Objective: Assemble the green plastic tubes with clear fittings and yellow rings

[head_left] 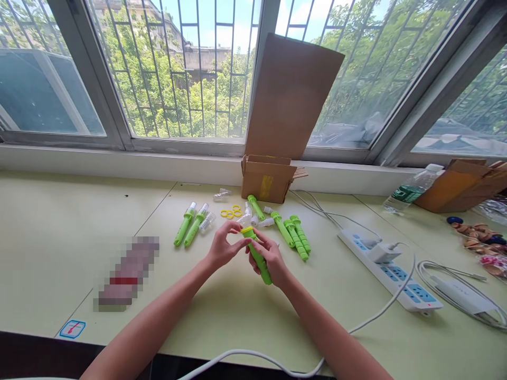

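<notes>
- Right hand (271,257) wraps a green plastic tube (259,259), ribbed cylinder shape, grip clamped around its lower shaft, tube tilted just above the tabletop (237,311) centre.
- Left hand (222,247) pinches a yellow ring (247,230) sitting at the tube's top end, fingertips closed on its rim.
- Loose yellow rings (231,212), small flat hoops, lie on the tabletop beyond the hands.
- Two finished green tubes with clear caps (191,224) lie side by side to the left.
- Three more green tubes (295,236) lie to the right, near each other.
- Small clear plastic caps (246,216) scattered between the rings and the tubes.
- Open cardboard box (267,178) stands by the window sill.
- White power strip (390,269) with cables lies to the right, smooth glossy plastic.
</notes>
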Motion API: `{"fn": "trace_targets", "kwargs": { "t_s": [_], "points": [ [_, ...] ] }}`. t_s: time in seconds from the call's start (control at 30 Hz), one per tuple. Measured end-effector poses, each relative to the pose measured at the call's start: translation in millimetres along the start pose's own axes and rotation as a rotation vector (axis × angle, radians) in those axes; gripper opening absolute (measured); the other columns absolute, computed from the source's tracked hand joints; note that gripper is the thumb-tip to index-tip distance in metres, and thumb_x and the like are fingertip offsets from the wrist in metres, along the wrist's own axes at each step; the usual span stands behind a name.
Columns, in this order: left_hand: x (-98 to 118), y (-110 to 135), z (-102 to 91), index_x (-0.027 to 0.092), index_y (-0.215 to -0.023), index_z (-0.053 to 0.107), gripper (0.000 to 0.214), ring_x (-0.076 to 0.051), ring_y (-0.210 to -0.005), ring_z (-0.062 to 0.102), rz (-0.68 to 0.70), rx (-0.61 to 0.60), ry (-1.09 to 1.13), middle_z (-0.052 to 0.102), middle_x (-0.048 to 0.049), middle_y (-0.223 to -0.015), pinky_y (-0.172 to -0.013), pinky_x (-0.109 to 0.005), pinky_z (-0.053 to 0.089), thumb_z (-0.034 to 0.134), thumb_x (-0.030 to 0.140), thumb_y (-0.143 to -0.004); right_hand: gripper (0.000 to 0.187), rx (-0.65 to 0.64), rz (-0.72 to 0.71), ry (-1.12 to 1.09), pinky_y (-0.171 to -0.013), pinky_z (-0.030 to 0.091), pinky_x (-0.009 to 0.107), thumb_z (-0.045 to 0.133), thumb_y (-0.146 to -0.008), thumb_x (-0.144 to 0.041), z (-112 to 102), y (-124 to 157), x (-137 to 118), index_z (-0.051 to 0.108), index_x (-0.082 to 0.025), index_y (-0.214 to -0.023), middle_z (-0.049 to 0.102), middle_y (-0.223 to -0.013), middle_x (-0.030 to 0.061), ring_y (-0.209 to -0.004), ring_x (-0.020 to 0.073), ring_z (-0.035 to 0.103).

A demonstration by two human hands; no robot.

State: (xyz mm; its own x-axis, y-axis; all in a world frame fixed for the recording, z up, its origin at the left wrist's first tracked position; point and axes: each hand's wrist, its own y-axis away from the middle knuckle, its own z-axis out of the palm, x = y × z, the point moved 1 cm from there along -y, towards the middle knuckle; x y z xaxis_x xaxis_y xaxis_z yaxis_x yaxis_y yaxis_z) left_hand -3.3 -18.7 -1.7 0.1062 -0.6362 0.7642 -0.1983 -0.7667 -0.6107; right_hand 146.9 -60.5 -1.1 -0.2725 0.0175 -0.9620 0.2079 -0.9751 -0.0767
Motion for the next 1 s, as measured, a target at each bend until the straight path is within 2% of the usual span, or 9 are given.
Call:
{"fn": "trace_targets", "kwargs": {
  "t_s": [0.33,0.53,0.77,0.83,0.9,0.97,1.0],
  "points": [
    [1.1,1.5,2.1,0.019,-0.088,0.053,0.023,-0.018,-0.093,0.057,-0.020,-0.001,0.025,0.059,-0.0050,-0.096,-0.080,-0.036,0.052,0.068,0.033,-0.077,0.065,0.021,-0.034,0.061,-0.029,0.036,0.020,0.062,-0.079,-0.042,0.2,-1.0,4.4,0.041,-0.022,-0.137,0.056,-0.072,-0.0014,-0.039,0.0078,0.047],
    [1.6,0.8,1.7,0.019,-0.084,0.052,0.023,-0.018,-0.092,0.058,-0.005,0.006,-0.022,0.059,-0.0050,-0.095,-0.080,-0.035,0.051,0.068,0.033,-0.076,0.063,-0.021,-0.025,0.075,-0.030,0.036,0.021,0.058,-0.082,-0.043,-0.2,-0.7,5.8,0.039,-0.021,-0.138,0.056,-0.074,-0.0007,-0.040,0.0087,0.049],
    [0.1,3.0,1.5,0.020,-0.078,0.049,0.024,-0.019,-0.088,0.057,0.089,0.081,-0.172,0.059,-0.0052,-0.093,-0.078,-0.036,0.049,0.069,0.032,-0.076,0.061,0.075,-0.095,0.433,-0.039,0.043,0.023,0.049,-0.086,-0.050,-1.0,-4.1,15.8,0.043,-0.020,-0.138,0.060,-0.074,0.0019,-0.045,0.0107,0.051],
    [0.4,3.8,1.4,0.020,-0.078,0.049,0.024,-0.019,-0.089,0.057,0.113,0.087,-0.214,0.059,-0.0053,-0.092,-0.078,-0.036,0.049,0.069,0.033,-0.076,0.058,0.091,-0.146,0.512,-0.046,0.047,0.026,0.051,-0.085,-0.046,-0.5,-3.0,15.3,0.045,-0.021,-0.137,0.063,-0.080,0.0042,-0.053,0.0138,0.056],
    [1.0,4.3,1.1,0.020,-0.079,0.049,0.024,-0.020,-0.089,0.057,0.128,0.084,-0.242,0.059,-0.0052,-0.091,-0.079,-0.037,0.049,0.069,0.033,-0.076,0.057,0.109,-0.225,0.576,-0.059,0.052,0.031,0.057,-0.081,-0.041,0.2,-1.6,13.1,0.048,-0.023,-0.134,0.066,-0.093,0.0077,-0.072,0.0200,0.062],
    [2.0,4.6,0.8,0.020,-0.079,0.049,0.024,-0.020,-0.090,0.057,0.138,0.080,-0.258,0.059,-0.0052,-0.092,-0.080,-0.037,0.049,0.069,0.033,-0.076,0.057,0.135,-0.289,0.611,-0.069,0.052,0.034,0.062,-0.078,-0.037,0.6,-0.7,11.4,0.051,-0.023,-0.132,0.065,-0.103,0.0092,-0.088,0.0250,0.062],
    [2.5,4.7,0.6,0.020,-0.080,0.049,0.025,-0.020,-0.090,0.057,0.144,0.079,-0.263,0.059,-0.0052,-0.092,-0.080,-0.036,0.049,0.070,0.032,-0.075,0.057,0.143,-0.297,0.613,-0.069,0.052,0.034,0.062,-0.077,-0.036,0.7,-0.5,11.3,0.052,-0.023,-0.131,0.066,-0.103,0.0091,-0.088,0.0256,0.061]
  ]
}}
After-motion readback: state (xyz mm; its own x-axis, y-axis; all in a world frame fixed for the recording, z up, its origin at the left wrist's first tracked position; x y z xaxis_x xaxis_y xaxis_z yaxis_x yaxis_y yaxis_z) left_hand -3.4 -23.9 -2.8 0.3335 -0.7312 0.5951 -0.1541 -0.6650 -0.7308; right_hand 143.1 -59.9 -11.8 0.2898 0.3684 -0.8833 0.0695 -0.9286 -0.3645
